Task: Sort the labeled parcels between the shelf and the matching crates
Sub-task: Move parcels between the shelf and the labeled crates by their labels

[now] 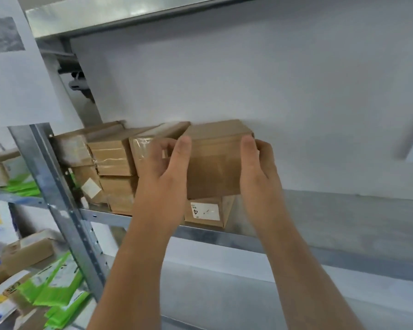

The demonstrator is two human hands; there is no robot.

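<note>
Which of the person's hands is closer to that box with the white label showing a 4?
Left. The left hand sits just above-left of the labelled box; the right hand grips the top box farther right.

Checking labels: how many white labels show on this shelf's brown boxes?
2: a label on the box under the held box, another label on a lower-left box. Others may be hidden.

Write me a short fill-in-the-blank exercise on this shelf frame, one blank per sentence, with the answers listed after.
1. The brown parcel on top of the stack is held by ____ hands, the left hand and the right hand.
2. The white label on the parcel under it shows the digit ____.
3. The stacked cardboard parcels sit to the ____ of the held one.
4. The plastic mailers on the lower shelf are ____.

Answers: two; 4; left; green
</note>
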